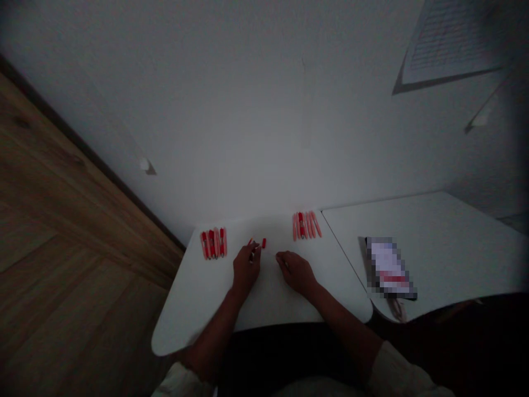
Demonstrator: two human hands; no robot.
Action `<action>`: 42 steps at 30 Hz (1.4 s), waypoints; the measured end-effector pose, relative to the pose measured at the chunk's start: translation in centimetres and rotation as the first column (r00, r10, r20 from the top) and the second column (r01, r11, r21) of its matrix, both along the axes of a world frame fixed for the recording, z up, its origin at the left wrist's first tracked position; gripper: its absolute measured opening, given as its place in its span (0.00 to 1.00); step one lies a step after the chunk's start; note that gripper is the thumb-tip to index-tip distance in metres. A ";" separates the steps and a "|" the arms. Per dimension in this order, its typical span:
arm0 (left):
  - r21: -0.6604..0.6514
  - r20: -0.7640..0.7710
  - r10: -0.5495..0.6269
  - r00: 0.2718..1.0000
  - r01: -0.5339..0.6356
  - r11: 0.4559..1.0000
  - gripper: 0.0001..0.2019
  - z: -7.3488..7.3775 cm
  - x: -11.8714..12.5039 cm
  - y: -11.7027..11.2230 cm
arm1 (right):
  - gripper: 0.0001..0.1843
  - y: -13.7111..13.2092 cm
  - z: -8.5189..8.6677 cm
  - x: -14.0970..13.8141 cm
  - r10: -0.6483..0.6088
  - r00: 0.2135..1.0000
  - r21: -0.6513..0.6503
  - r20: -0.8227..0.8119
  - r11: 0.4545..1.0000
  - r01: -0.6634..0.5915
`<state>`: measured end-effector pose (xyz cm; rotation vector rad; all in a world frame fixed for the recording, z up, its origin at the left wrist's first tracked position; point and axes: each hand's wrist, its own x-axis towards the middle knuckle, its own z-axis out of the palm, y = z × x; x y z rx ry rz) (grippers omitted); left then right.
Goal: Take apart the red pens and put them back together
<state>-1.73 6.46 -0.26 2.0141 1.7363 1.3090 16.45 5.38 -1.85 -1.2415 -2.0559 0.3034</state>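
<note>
My left hand (247,267) is closed around a slim pen part (250,241), whose reddish end sticks out past the fingers. A short red pen piece (264,243) is just beyond its fingertips; I cannot tell whether they touch. To the right, my right hand (296,268) is pinched closed just over the table, and what it holds is hidden or too small to make out. A row of red and pink pens (214,243) lies left of my hands. Another row of similar pens (306,225) lies beyond my right hand, near the wall.
Both hands work over a white table (273,309) set against a grey wall (248,110). A second white table (438,248) joins it on the right, bearing a blurred phone-like device (390,267) with a strap (397,310). Wooden boards (82,231) are at the left.
</note>
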 end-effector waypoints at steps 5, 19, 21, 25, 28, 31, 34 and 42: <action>-0.198 0.156 -0.231 0.960 0.259 0.945 0.16 0.0 -1.2 -2.2 | 0.14 -0.6 0.7 0.0 0.112 0.987 -0.001 0.112 0.994 -0.112; -0.335 0.077 -0.235 0.969 0.247 0.909 0.13 0.2 -1.2 -2.4 | 0.15 -0.4 -0.1 -0.2 0.190 0.970 -0.006 0.150 0.982 -0.191; -0.318 0.044 -0.240 0.970 0.241 0.917 0.15 0.4 -1.1 -2.5 | 0.15 -0.4 -0.1 -0.2 0.187 0.971 -0.004 0.149 0.982 -0.189; -0.266 0.051 -0.292 0.955 0.295 0.918 0.13 0.5 -1.0 -2.6 | 0.14 -0.4 0.0 -0.3 0.184 0.969 0.013 0.164 0.982 -0.189; -0.267 0.019 -0.240 0.971 0.237 0.934 0.13 0.4 -1.1 -2.6 | 0.13 -0.3 -0.2 -0.3 0.171 0.971 0.049 0.164 0.982 -0.181; -0.294 0.027 -0.116 0.993 0.119 0.948 0.17 0.4 -1.3 -2.5 | 0.12 -0.1 -0.4 -0.3 0.137 0.980 0.080 0.145 0.985 -0.150; -0.292 0.078 -0.009 0.997 0.031 0.956 0.18 0.3 -1.7 -2.2 | 0.13 0.0 -0.5 -0.3 0.114 0.988 0.096 0.108 0.988 -0.124; -0.186 0.274 0.022 0.961 0.030 0.982 0.12 -0.7 -0.9 -1.4 | 0.16 0.6 -0.8 -0.1 -0.064 0.984 0.096 -0.169 0.992 0.081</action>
